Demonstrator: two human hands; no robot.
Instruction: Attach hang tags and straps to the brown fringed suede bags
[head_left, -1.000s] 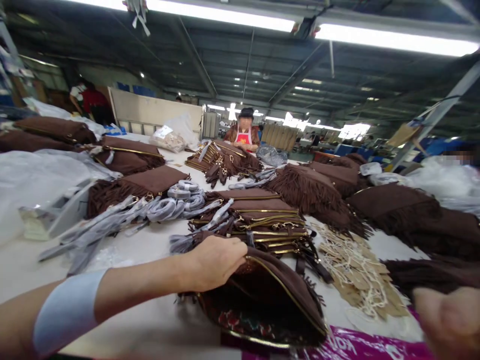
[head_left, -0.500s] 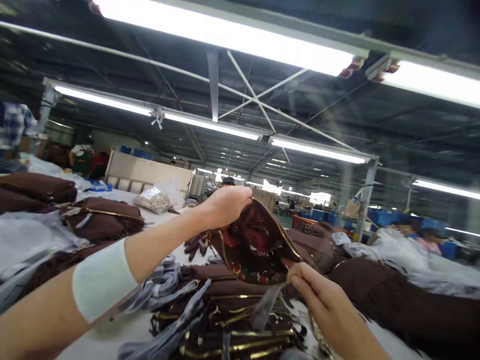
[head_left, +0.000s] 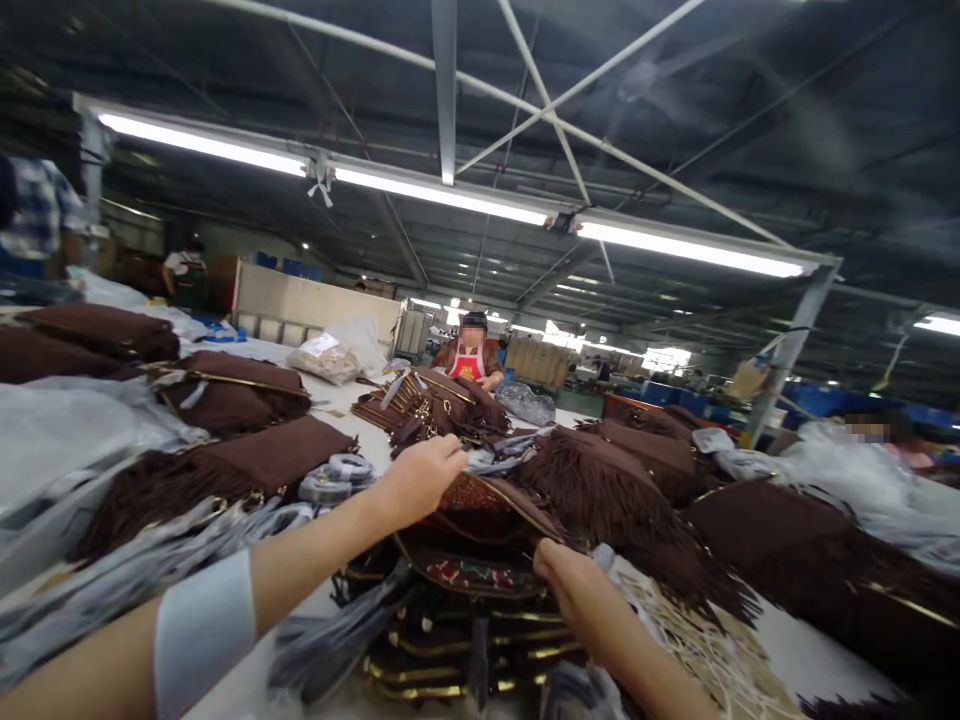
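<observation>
Left hand (head_left: 420,480) closed on the far rim of a brown suede pouch with gold zip and patterned red lining (head_left: 480,540), held open just above the stack of matching gold-zipped brown bags (head_left: 465,650) near the table's near edge. Right hand (head_left: 577,590) pinches the pouch's near rim; whether the fingers curl inside can't be told. Judgement: best done by keeping both rims taut and apart so the mouth stays open, lifting clear of the stack to avoid snagging straps. Grey ribbon bundles (head_left: 337,480) lie just left, fringed brown bags (head_left: 622,490) right, string-tied paper tags (head_left: 712,650) near the right corner. Co-worker in red apron (head_left: 471,358) at the far edge.
</observation>
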